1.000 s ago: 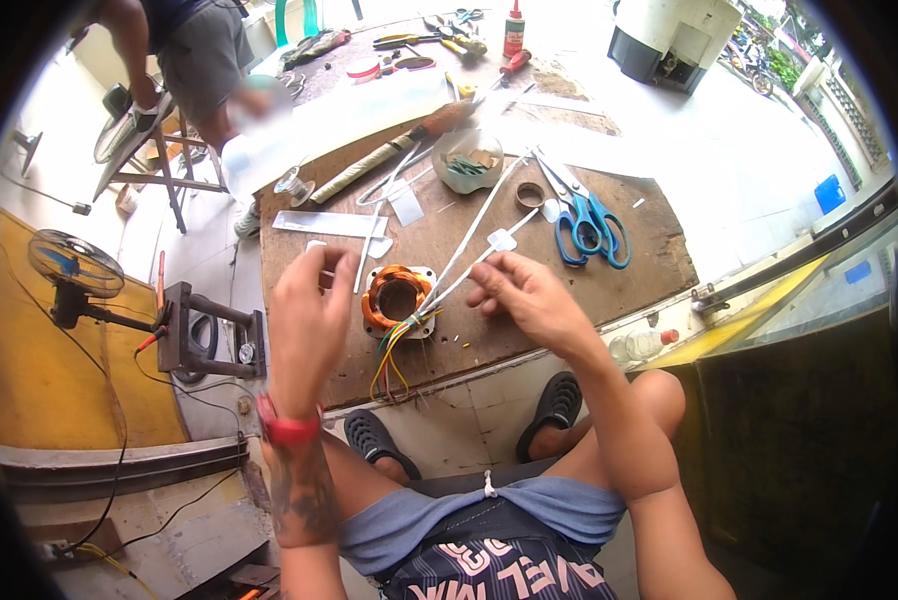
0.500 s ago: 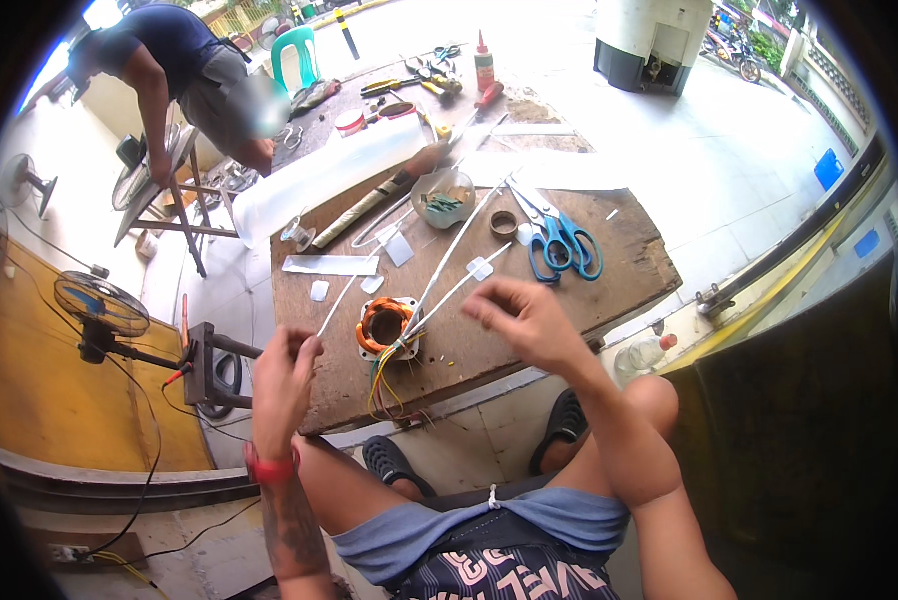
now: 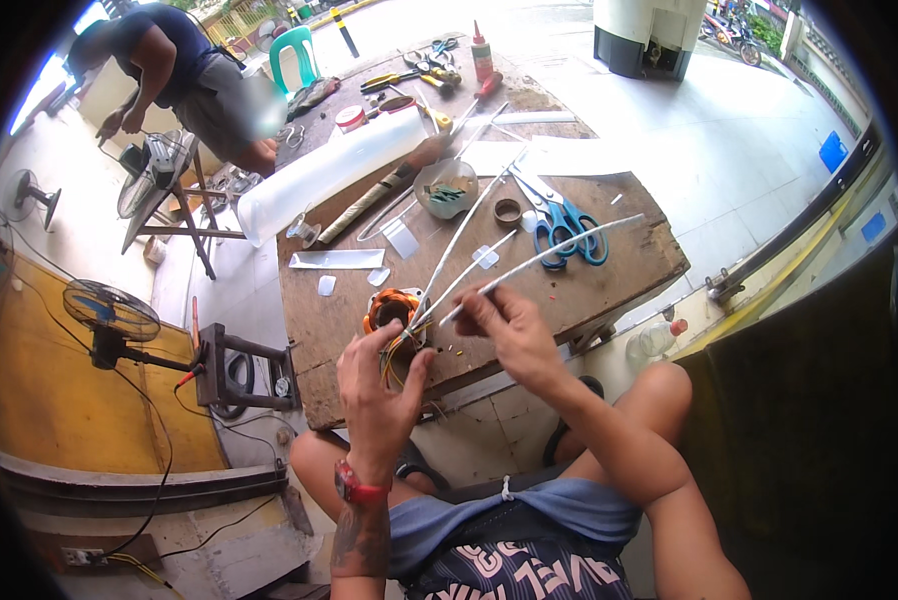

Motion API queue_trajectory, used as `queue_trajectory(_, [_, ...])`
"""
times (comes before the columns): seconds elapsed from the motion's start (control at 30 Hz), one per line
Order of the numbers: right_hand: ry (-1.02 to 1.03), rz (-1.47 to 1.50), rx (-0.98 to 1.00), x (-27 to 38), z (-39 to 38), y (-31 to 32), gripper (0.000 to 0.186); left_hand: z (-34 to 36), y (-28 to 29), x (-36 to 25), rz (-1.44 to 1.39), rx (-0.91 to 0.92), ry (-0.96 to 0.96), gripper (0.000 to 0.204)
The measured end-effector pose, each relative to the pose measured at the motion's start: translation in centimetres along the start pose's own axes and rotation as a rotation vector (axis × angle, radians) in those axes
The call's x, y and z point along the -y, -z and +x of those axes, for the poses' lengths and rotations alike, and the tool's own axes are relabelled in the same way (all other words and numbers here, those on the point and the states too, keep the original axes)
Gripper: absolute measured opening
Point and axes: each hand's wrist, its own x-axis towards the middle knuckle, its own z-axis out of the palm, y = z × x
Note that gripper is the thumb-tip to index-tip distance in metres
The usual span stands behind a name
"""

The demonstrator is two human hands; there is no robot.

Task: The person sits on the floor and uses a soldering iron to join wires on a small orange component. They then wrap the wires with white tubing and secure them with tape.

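At the far left, well away from the copper-wound ring [image 3: 399,296], a black fan [image 3: 112,310] stands beside a yellow panel [image 3: 44,340]. Farther off than the ring, also on its left, another person [image 3: 184,65] bends over a folding stand [image 3: 194,215]. A dark frame [image 3: 209,370] sits lower, to the left of the ring. The ring itself lies near the close edge of a wooden table [image 3: 339,330], and beyond it to the left are a white strip [image 3: 336,260] and a clear roll [image 3: 339,172].

The left hand [image 3: 371,385] is on the near side of the ring, its thumb and index finger spread around the coloured wires [image 3: 394,352] that come off it; whether the fingertips touch them cannot be told. Beyond the ring and a little to its right stands a translucent bowl [image 3: 447,210]. Two white cords [image 3: 459,238] run from the ring's wire bundle out to the upper right.

Just to the right of the ring, the right hand [image 3: 509,325] pinches a loose white cord [image 3: 569,243], whose long end stretches away from the ring and crosses over blue-handled scissors [image 3: 569,212]. A brown tape roll [image 3: 507,222] lies beyond the ring, to its right, and a clear bottle [image 3: 654,342] with a red cap is farther right of it.
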Motion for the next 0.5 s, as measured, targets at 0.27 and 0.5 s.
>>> queue_trajectory(0.27, [-0.042, 0.062, -0.070, -1.8, 2.4, -0.1, 0.030, 0.4, -2.2, 1.3, -0.136, -0.021, 0.193, 0.040])
queue_trajectory(0.5, [-0.041, 0.061, -0.065, -2.0, 2.5, -0.2, 0.029, 0.2, -2.2, 1.9, -0.156, -0.041, 0.156, 0.039])
